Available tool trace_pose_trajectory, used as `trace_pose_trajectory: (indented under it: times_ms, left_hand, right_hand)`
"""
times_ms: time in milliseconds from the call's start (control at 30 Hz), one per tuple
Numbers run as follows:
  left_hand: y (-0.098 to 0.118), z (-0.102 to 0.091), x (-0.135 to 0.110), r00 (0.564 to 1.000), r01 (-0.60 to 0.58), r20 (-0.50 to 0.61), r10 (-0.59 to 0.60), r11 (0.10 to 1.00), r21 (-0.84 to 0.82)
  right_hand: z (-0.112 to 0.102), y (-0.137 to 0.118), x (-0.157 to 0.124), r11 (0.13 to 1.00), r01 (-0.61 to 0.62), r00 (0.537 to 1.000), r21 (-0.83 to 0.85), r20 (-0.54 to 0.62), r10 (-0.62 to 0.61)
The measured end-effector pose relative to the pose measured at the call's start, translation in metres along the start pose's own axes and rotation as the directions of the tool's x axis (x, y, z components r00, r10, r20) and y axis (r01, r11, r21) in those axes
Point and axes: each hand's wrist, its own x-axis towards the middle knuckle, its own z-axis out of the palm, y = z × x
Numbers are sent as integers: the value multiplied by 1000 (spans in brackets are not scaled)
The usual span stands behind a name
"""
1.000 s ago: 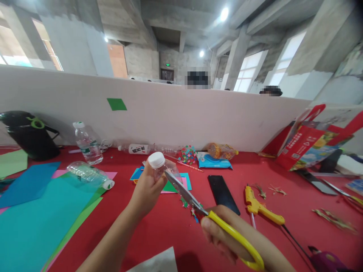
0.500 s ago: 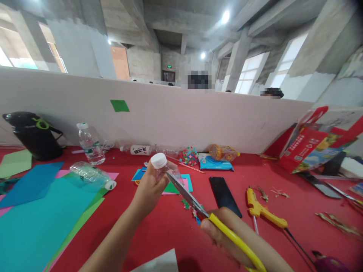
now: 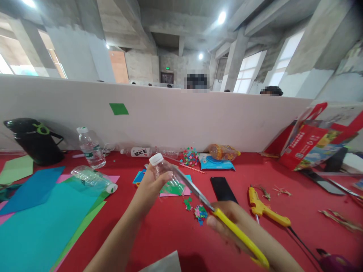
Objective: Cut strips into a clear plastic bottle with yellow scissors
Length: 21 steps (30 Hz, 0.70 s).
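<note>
Over the red table (image 3: 170, 236), your right hand (image 3: 233, 212) grips yellow-handled steel scissors (image 3: 221, 217) at one o'clock; your left hand (image 3: 153, 185), at twelve, holds a clear white-capped plastic bottle (image 3: 174, 184). Aiming seems the step; the next calls for steadiness.

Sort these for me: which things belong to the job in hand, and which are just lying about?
In use:
- bottle, in the left hand
- scissors, in the right hand

Lying about, apparently:
- phone
- glue gun
- thermos
- blue packet
</note>
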Motion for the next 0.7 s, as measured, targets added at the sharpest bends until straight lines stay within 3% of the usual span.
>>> trace_pose_trajectory:
  times_ms: [133, 233, 400, 567, 700]
  left_hand:
    - [-4, 12, -8, 979, 197, 100, -180, 959, -202]
    - [-8, 24, -15, 954, 271, 189, -232, 939, -212]
    - [-11, 29, -18, 924, 307, 295, -242, 931, -199]
    - [-14, 17, -15, 876, 371, 408, -258, 900, -227]
    - [-19, 16, -15, 883, 411, 360, -302, 867, -280]
  right_hand:
    - [7, 3, 11, 999, 24, 955, -22, -295, -29]
    - [13, 7, 17, 994, 69, 914, -89, -393, -99]
    - [13, 13, 16, 951, 119, 862, -285, -445, -241]
    - [12, 12, 15, 924, 133, 862, -358, -419, -287]
    - [13, 10, 16, 897, 142, 869, -418, -381, -315]
